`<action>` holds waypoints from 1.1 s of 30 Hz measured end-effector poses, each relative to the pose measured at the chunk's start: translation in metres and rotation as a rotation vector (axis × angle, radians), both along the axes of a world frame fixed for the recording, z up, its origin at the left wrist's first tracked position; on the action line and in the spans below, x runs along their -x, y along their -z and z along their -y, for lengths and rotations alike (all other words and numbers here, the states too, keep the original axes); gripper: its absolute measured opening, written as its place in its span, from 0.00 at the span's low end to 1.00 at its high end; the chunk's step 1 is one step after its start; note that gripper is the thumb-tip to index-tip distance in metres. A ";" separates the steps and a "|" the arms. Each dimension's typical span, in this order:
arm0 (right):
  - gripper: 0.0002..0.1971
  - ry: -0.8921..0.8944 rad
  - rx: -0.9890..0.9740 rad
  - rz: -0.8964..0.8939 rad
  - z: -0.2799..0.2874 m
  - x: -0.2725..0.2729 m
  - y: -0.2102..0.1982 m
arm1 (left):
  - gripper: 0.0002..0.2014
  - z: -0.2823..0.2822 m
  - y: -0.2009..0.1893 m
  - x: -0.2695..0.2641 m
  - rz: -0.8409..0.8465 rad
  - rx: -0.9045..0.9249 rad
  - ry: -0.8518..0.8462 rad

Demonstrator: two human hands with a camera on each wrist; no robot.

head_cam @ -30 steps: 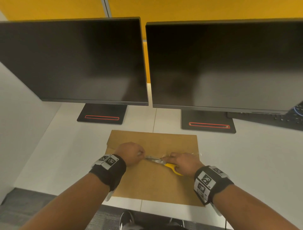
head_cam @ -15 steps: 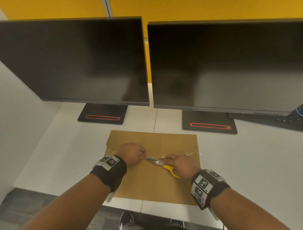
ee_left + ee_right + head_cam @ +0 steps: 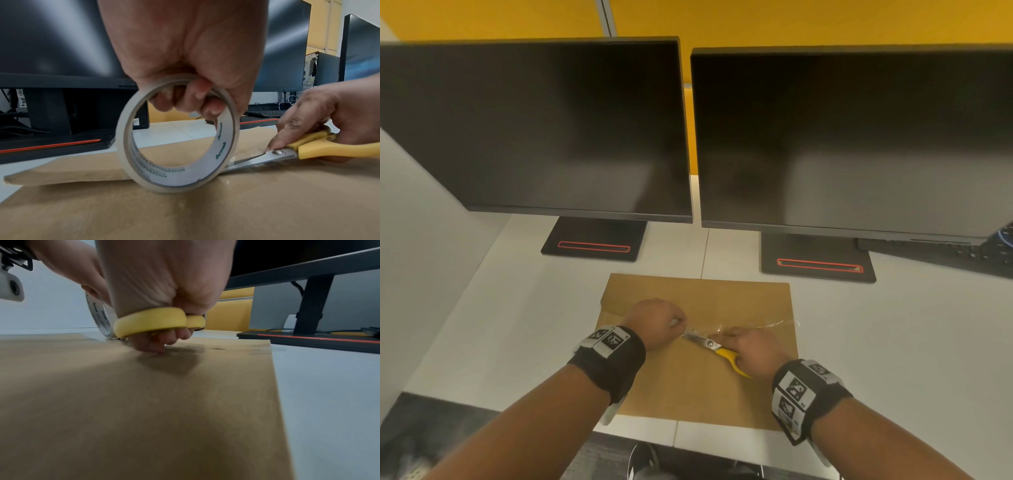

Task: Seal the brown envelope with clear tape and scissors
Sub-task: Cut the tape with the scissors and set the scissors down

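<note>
The brown envelope (image 3: 698, 387) lies flat on the white desk (image 3: 493, 329) in front of me. My left hand (image 3: 657, 322) grips the roll of clear tape (image 3: 176, 134), standing it on edge on the envelope (image 3: 226, 211). A strip of tape (image 3: 774, 323) runs right from the roll along the flap edge. My right hand (image 3: 750, 349) holds yellow-handled scissors (image 3: 726, 353), fingers through the loops (image 3: 152, 322). The scissors' blades (image 3: 252, 160) point left at the tape beside the roll, with a narrow gap between them.
Two dark monitors (image 3: 534, 126) (image 3: 859, 137) stand on black bases (image 3: 595, 240) (image 3: 818, 258) just behind the envelope. A black keyboard (image 3: 976, 253) lies at the far right. The desk's front edge (image 3: 688, 442) is close below the envelope.
Both hands stay almost in place on the envelope. The right hand with the scissors has shifted slightly left toward the roll.
</note>
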State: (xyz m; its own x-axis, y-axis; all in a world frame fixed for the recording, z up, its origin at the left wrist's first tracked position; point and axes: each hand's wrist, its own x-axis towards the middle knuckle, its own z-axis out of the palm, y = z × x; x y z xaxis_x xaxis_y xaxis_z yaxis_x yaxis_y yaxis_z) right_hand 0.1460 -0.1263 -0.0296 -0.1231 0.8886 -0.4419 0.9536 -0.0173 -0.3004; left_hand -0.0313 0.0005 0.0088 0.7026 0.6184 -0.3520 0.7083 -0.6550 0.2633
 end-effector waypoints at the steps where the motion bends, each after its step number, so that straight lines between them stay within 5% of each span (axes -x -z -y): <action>1: 0.29 -0.001 0.001 0.005 0.000 0.000 0.002 | 0.14 0.000 0.001 0.001 0.005 0.000 -0.006; 7: 0.28 0.053 -0.030 0.002 0.003 0.000 0.004 | 0.14 -0.001 0.001 0.003 0.036 0.001 -0.041; 14: 0.28 0.460 -0.149 -0.195 0.016 -0.026 0.006 | 0.16 0.003 0.001 -0.003 0.245 0.008 -0.160; 23: 0.29 0.902 -0.211 -0.115 0.060 -0.061 0.003 | 0.24 0.036 -0.005 -0.062 0.268 0.019 0.168; 29: 0.15 1.012 -0.246 -0.066 0.091 -0.070 0.001 | 0.21 0.066 0.002 -0.105 0.261 0.076 0.273; 33: 0.15 1.068 -0.201 -0.033 0.103 -0.079 0.002 | 0.19 0.081 0.009 -0.131 0.220 0.060 0.312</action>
